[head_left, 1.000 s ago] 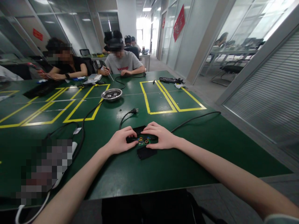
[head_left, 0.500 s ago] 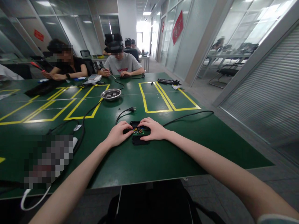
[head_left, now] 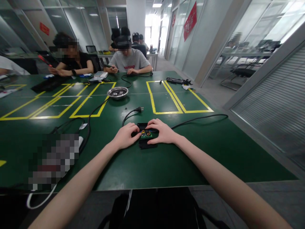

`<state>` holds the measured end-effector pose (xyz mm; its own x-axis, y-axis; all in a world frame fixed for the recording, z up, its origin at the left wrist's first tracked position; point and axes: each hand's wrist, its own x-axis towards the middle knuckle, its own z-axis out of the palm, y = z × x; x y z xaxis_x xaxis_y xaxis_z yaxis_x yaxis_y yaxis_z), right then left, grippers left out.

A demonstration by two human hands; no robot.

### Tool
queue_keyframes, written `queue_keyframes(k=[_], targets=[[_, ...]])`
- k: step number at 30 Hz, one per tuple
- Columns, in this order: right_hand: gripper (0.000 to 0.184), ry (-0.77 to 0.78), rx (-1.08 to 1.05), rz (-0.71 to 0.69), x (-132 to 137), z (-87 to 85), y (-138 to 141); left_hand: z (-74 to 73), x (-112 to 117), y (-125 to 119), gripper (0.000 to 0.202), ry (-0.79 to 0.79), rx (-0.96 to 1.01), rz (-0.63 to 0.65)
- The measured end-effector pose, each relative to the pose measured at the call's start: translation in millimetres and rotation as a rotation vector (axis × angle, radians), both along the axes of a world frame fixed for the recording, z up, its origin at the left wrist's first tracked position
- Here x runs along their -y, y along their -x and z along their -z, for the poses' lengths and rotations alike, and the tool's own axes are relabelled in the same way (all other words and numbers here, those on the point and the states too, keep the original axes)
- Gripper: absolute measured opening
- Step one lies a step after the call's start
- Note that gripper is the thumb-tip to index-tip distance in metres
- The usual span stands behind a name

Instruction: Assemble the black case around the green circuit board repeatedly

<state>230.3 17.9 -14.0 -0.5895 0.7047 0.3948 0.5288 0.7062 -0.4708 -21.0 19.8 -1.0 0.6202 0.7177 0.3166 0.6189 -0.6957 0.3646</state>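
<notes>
A small green circuit board [head_left: 146,135] with copper-coloured ring coils lies between my hands, among black plastic housing parts [head_left: 148,145] on the green table. My left hand [head_left: 127,135] pinches the board's left end between thumb and fingers. From the right, my right hand [head_left: 164,132] curves around the other end, thumb on the near side and fingers on the far side. What its fingertips press on is partly hidden. A black cable [head_left: 200,119] runs off from beside my right hand, and a cord with a plug [head_left: 139,109] lies beyond my left hand.
A metal bowl [head_left: 117,93] with small metal parts stands farther back. Yellow tape rectangles [head_left: 168,113] mark the table. A black tripod-like object [head_left: 178,81] lies at the far right. Two co-workers [head_left: 130,60] sit across the table. A blurred-out object [head_left: 54,159] lies at left.
The view has turned slightly, so the scene sits farther right and a little higher at the back. Both my hands keep their grip on the board with hardly any change.
</notes>
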Motion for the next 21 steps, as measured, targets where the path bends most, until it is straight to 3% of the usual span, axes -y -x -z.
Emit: queue_keyframes(k=[9,21], targets=[[0.05,-0.103,0.045,0.006,7,-1.4,2,-0.4,0,-5,0.014,0.006,-0.014,0.034],[0.042,-0.116,0.029,0.067,13,-1.9,1,-4.6,1,-4,0.015,0.046,-0.006,0.068]])
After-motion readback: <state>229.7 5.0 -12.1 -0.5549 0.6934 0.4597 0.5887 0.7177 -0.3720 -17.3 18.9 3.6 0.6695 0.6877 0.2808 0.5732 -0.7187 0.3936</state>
